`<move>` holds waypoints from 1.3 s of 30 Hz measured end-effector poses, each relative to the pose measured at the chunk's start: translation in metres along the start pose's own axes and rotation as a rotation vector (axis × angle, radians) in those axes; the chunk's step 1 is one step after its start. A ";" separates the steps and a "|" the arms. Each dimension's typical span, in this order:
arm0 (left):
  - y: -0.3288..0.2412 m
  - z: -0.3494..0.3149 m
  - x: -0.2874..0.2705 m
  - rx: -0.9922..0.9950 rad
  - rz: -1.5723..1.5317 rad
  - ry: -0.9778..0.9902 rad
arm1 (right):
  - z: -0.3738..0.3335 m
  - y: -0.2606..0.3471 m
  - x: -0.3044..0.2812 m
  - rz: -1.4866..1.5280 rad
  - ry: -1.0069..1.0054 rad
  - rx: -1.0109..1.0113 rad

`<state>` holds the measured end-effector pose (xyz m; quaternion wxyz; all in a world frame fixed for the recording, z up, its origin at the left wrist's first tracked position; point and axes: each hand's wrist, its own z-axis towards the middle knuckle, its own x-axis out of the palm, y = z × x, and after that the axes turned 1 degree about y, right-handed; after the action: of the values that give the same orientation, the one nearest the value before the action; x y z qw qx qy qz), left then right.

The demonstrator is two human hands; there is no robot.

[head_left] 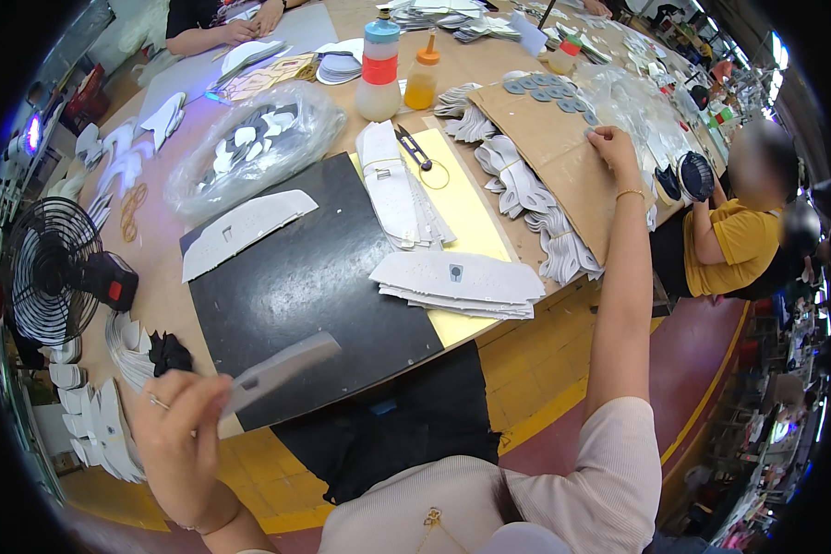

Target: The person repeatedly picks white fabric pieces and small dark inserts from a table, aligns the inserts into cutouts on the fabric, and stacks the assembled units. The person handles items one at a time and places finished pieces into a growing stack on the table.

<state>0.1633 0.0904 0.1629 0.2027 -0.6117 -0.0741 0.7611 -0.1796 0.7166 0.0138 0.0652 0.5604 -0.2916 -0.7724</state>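
- Across the near part of the tan table lay a smooth, faintly shiny black mat, with a flat yellow sheet at its right.
- Above the mat's near left edge, the left hand gripped a thin, curved, whitish panel between closed fingers.
- Toward the far right, the right hand bent its fingers at a stiff brown cardboard sheet, near small flat grey rings; whether they gripped one could not be told.
- Over mat and yellow sheet sat a stack of matte white panels, long and curved.
- Far left, a crinkled clear plastic bag held pale and dark pieces.
- Farther back stood a red-banded bottle and an amber one.
- Left, a round black wire-guarded fan faced the table.
- Near right, the floor showed yellow and dull red.
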 end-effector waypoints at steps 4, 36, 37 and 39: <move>-0.012 -0.017 0.004 0.074 -0.076 0.080 | 0.008 0.008 -0.005 0.176 0.152 0.180; -0.026 -0.051 0.087 0.474 -0.503 0.335 | -0.369 0.292 0.087 0.258 0.654 -1.144; -0.024 -0.052 0.088 0.436 -0.538 0.336 | -0.368 0.291 0.081 0.271 0.652 -1.115; -0.015 -0.052 0.087 0.373 -0.617 0.343 | -0.359 0.282 0.054 0.508 0.978 -0.968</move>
<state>0.2013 0.1320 0.0772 0.5386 -0.6317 -0.0800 0.5518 0.0610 0.3265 0.0442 0.6055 0.6645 0.0239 -0.4372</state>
